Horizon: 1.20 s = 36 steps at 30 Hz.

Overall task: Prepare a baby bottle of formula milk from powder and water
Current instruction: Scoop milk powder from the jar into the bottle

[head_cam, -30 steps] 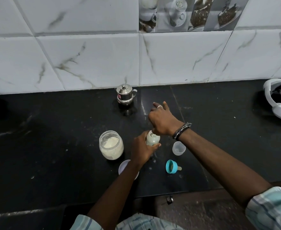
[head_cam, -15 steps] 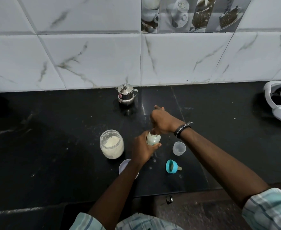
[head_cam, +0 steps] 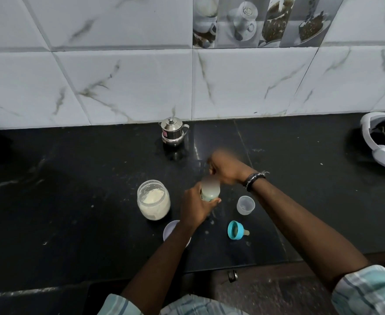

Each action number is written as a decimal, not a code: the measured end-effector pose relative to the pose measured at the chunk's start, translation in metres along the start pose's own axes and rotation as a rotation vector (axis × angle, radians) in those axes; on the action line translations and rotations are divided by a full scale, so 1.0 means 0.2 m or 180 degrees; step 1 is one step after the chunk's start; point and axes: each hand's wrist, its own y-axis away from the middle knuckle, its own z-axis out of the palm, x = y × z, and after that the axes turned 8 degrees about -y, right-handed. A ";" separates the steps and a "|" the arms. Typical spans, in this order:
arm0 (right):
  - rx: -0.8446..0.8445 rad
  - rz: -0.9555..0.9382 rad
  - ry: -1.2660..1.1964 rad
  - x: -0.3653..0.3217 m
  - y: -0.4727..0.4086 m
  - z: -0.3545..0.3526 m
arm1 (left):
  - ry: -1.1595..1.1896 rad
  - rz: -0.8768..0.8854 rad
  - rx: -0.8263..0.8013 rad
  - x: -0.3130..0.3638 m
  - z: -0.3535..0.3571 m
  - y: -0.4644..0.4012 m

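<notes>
My left hand (head_cam: 195, 208) grips a small baby bottle (head_cam: 210, 189) that holds pale milky liquid, upright just above the black counter (head_cam: 73, 178). My right hand (head_cam: 226, 169) hovers over the bottle's open mouth with its fingers curled together and blurred; I cannot see whether anything is pinched in them. An open glass jar of white powder (head_cam: 153, 200) stands to the left of the bottle. The teal nipple ring (head_cam: 235, 230) lies on its side to the right, and the clear cap (head_cam: 245, 205) stands just behind it.
A small steel lidded pot (head_cam: 173, 131) stands at the back by the tiled wall. A white lid (head_cam: 171, 230) lies under my left wrist. A white and black device (head_cam: 382, 144) sits at the far right. The counter's front edge (head_cam: 232, 268) is close to my body.
My right hand's fingers went from spread to curled and dropped closer to the bottle's mouth. The bottle stays in my left hand at the same spot.
</notes>
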 end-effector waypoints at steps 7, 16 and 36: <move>-0.0016 0.0025 -0.0387 0.03 0.03 -0.01 | -0.0057 -0.0021 -0.0012 0.01 -0.01 0.00; 0.0432 -0.0154 0.0135 0.06 0.09 -0.10 | -0.0032 -0.0088 -0.0091 0.02 -0.01 0.01; 0.0705 -0.0545 -0.1271 -0.16 0.04 -0.13 | 0.0279 0.0343 0.0524 0.03 -0.19 0.22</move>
